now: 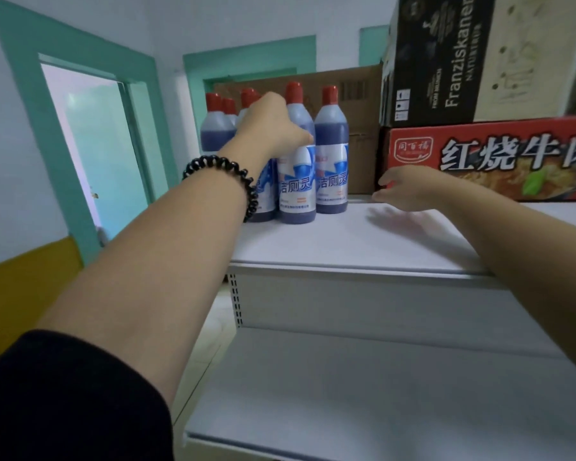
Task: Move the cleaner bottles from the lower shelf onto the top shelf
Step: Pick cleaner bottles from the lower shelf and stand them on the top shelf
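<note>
Left hand (pixel 273 128) grips a bottle (pixel 296 188) on the top shelf (pixel 346 241); right hand (pixel 403 188) hovers open. Careless release may topple neighbours (pixel 331 161).

A red braised-beef noodle carton (pixel 479 161) is lying along the right side of the top shelf (pixel 346 247), running past the frame's right edge. A black Franziskaner beer carton (pixel 446 61) is sitting on it. A brown cardboard box (pixel 356 104) is standing at the shelf's back edge. Teal door frames (pixel 24 94) are lining the white wall beyond.
</note>
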`<state>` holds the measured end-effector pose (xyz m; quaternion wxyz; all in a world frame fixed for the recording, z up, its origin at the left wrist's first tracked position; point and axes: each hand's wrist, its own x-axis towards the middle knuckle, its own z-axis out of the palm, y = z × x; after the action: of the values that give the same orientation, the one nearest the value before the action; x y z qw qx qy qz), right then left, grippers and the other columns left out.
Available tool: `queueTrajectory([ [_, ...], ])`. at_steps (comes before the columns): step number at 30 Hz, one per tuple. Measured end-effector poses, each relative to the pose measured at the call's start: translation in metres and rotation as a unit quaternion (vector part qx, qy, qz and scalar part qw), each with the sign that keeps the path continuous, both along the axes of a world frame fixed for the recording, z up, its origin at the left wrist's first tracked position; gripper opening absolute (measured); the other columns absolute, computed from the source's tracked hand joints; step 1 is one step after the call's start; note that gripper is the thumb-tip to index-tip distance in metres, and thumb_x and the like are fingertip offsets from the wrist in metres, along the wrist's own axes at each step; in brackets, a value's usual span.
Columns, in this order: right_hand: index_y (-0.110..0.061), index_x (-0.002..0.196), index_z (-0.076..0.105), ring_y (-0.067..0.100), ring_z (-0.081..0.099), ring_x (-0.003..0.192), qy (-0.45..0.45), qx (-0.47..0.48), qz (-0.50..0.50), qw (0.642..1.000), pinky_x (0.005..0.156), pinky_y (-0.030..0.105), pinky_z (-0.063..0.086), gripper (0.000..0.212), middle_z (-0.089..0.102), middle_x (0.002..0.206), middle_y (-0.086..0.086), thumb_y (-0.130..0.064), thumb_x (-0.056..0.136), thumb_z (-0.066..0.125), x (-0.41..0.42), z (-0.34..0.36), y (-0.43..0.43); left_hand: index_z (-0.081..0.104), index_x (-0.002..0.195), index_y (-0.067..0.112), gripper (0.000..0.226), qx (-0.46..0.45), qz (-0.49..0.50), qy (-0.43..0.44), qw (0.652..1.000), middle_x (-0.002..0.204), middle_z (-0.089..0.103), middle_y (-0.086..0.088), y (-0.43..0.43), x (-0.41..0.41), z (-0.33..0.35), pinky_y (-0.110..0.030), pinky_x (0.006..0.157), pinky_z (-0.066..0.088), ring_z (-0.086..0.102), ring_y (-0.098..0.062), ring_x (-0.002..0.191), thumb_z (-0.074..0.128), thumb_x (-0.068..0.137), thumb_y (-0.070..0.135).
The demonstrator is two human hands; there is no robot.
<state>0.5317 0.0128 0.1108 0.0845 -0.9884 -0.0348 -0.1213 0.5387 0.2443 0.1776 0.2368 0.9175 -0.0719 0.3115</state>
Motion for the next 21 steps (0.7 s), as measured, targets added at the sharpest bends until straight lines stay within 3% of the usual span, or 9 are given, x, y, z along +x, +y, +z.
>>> queueTrajectory([
  [5,-0.010,0.136,0.057,0.032,0.054,0.117,0.026,-0.020,-0.016,0.999,0.097,0.037,0.044,0.046,0.058,0.134,0.013,-0.038,0.101,0.050,-0.005,-0.004,-0.003,0.064,0.110,0.013,0.046,-0.005,-0.001,0.003,1.000,0.100,0.067,-0.004,0.002,-0.003,-0.004,-0.037,0.081,0.054,0.064,-0.027,0.096,0.074,0.076,0.041],
  [10,-0.015,0.143,0.052,0.034,0.050,0.128,0.040,-0.043,-0.021,0.998,0.107,0.041,0.042,0.053,0.052,0.144,0.010,-0.043,0.098,0.053,-0.016,-0.007,-0.006,0.045,0.145,0.013,0.064,-0.038,-0.034,-0.031,0.998,0.134,0.059,-0.005,0.000,-0.014,-0.022,-0.028,0.082,0.041,0.056,-0.019,0.108,0.069,0.091,0.036],
  [13,-0.018,0.146,0.048,0.033,0.047,0.134,0.031,-0.054,-0.029,0.998,0.108,0.038,0.040,0.056,0.049,0.149,0.008,-0.045,0.098,0.054,-0.030,-0.013,-0.005,0.034,0.151,0.013,0.064,-0.052,-0.040,-0.042,0.997,0.143,0.053,-0.007,-0.002,-0.021,-0.034,-0.025,0.085,0.036,0.055,-0.023,0.122,0.064,0.096,0.030],
  [18,-0.020,0.147,0.047,0.031,0.045,0.135,0.019,-0.070,-0.023,0.997,0.108,0.038,0.039,0.056,0.049,0.150,0.005,-0.047,0.098,0.052,-0.053,-0.021,-0.007,0.036,0.148,0.015,0.063,-0.074,0.009,-0.090,0.993,0.150,0.040,-0.008,-0.010,-0.037,-0.052,-0.040,0.093,0.048,0.055,-0.029,0.123,0.066,0.093,0.016],
  [21,-0.017,0.148,0.045,0.031,0.044,0.137,0.013,-0.074,-0.018,0.997,0.108,0.037,0.037,0.054,0.047,0.151,0.007,-0.043,0.101,0.048,-0.073,-0.023,-0.011,0.058,0.119,0.013,0.031,-0.035,0.029,-0.043,0.998,0.122,0.059,-0.009,-0.018,-0.052,-0.070,-0.041,0.079,0.051,0.062,-0.030,0.099,0.066,0.091,0.021],
])
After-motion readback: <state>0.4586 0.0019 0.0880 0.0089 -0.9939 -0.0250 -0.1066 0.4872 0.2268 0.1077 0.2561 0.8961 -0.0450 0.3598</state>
